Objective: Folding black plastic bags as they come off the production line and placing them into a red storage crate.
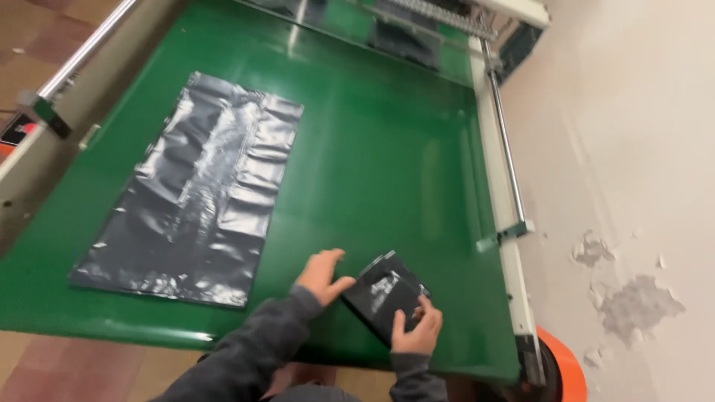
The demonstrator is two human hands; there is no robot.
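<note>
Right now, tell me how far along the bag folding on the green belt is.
Done: the small dark bag looks already folded into a compact packet near the front edge of the green belt. In hand: the left hand presses its left corner and the right hand grips its near edge, apparently finishing the fold. Left: the large dark bag lies flat, unfolded and untouched on the belt's left side.

Lying flat on the green conveyor belt [372, 149], up and left of the hands: a large crinkled grey plastic sheet [197, 190]. Running along the belt's right edge, beyond the right hand: a white side rail [497, 171]. Showing at lower right: an orange wheel guard [562, 368]. Peeling further right: a pale wall [633, 149].
</note>
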